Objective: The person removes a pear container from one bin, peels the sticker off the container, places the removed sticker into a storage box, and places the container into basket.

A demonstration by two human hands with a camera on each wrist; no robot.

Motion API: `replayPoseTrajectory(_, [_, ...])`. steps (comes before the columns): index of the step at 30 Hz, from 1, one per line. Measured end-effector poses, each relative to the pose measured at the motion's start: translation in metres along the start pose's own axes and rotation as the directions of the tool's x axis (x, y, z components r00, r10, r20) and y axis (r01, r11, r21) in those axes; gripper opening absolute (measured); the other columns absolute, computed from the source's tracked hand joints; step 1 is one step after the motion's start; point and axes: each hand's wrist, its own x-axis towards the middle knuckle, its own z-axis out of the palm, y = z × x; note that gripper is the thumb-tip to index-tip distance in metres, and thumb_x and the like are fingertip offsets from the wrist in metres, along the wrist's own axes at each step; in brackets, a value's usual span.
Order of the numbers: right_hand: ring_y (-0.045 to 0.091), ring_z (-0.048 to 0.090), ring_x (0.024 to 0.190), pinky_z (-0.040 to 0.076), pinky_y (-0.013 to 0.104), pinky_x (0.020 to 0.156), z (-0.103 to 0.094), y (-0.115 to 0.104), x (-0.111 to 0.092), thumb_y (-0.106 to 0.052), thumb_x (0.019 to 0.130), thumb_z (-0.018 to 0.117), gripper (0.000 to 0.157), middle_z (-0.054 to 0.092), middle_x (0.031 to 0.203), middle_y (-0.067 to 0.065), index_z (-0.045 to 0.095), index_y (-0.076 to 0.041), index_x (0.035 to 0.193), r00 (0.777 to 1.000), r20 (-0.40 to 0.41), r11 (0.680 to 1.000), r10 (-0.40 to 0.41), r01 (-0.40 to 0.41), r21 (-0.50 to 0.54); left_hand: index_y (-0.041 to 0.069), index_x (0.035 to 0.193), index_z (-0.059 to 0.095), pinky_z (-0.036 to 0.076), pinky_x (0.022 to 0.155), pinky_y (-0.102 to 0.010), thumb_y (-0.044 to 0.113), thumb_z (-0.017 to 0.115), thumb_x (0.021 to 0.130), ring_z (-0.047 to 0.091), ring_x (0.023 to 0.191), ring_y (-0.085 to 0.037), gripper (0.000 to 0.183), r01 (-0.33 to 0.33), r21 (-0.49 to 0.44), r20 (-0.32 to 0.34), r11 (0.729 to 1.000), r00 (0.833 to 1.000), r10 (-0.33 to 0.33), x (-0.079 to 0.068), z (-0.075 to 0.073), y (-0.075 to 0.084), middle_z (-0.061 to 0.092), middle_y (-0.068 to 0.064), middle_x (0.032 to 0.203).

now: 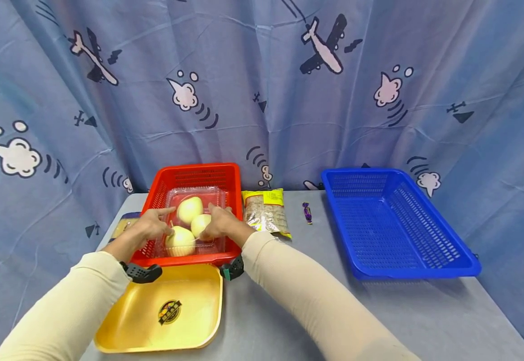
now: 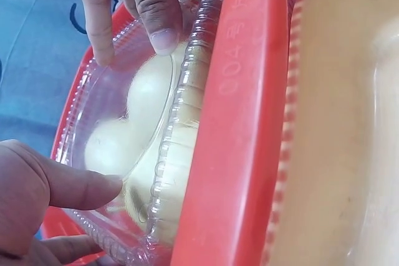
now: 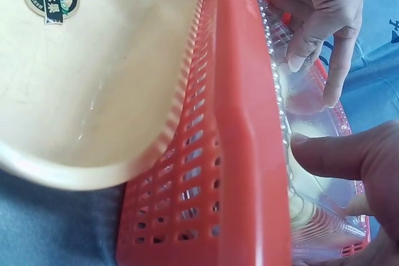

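Observation:
A clear plastic clamshell box (image 1: 219,244) sits inside the red basket (image 1: 237,183), with its ribbed rim near the basket's front wall. Under its lid lie three round, pale yellow fruits (image 1: 190,209), at least one showing a stem. My left hand (image 1: 153,225) holds the box's left side, the thumb (image 2: 93,190) lying on the lid and other fingers reaching down beside it. On the opposite side my right hand (image 1: 219,220) holds the box the same way, its thumb (image 3: 327,156) over the lid near the front rim. The fingers' lower parts are partly hidden by the box.
A yellow tray (image 1: 194,311) with a round sticker stands in front of the red basket. To the right are a bag of grains (image 1: 265,213), a purple-wrapped candy (image 1: 307,213) and a blue basket (image 1: 356,240). A flat packet (image 1: 124,224) lies left of the basket; a patterned curtain hangs behind.

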Motion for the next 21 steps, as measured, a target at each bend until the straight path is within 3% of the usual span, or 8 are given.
replayPoseTrajectory(7, [0.028, 0.039, 0.124, 0.038, 0.035, 0.102, 0.0, -0.001, 0.0, -0.033, 0.075, 0.083, 0.097, 0.049, 0.14, 0.007, 0.029, -0.012, 0.153, 1.0, 0.027, 0.999, -0.002, 0.004, -0.047, 0.004, 0.15, 0.033, 0.046, 0.091, -0.052, -0.004, 0.065, 0.085, 0.043, 0.108, -0.039, 0.073, 0.033, 0.018, -0.006, 0.999, 0.999, -0.033, -0.002, 0.003, -0.002, 0.037, -0.035, 0.137])
replayPoseTrajectory(13, [0.029, 0.04, 0.127, 0.036, 0.035, 0.104, 0.001, -0.001, 0.0, -0.034, 0.078, 0.081, 0.093, 0.048, 0.142, 0.008, 0.03, -0.01, 0.152, 0.999, 0.033, 0.998, -0.018, 0.02, -0.058, 0.002, 0.149, 0.033, 0.048, 0.088, -0.05, -0.003, 0.064, 0.086, 0.045, 0.103, -0.038, 0.071, 0.041, 0.024, -0.019, 0.999, 0.999, -0.041, -0.004, 0.004, -0.003, 0.045, -0.031, 0.125])
replayPoseTrajectory(21, [0.027, 0.044, 0.124, 0.037, 0.033, 0.103, -0.002, -0.001, -0.008, -0.036, 0.079, 0.08, 0.091, 0.049, 0.14, 0.01, 0.032, -0.007, 0.151, 0.999, 0.027, 0.996, -0.044, 0.046, -0.07, 0.002, 0.151, 0.029, 0.046, 0.089, -0.057, 0.006, 0.065, 0.089, 0.044, 0.113, -0.045, 0.072, 0.043, 0.022, 0.002, 0.999, 0.999, -0.043, -0.01, 0.004, -0.002, 0.037, -0.033, 0.14])
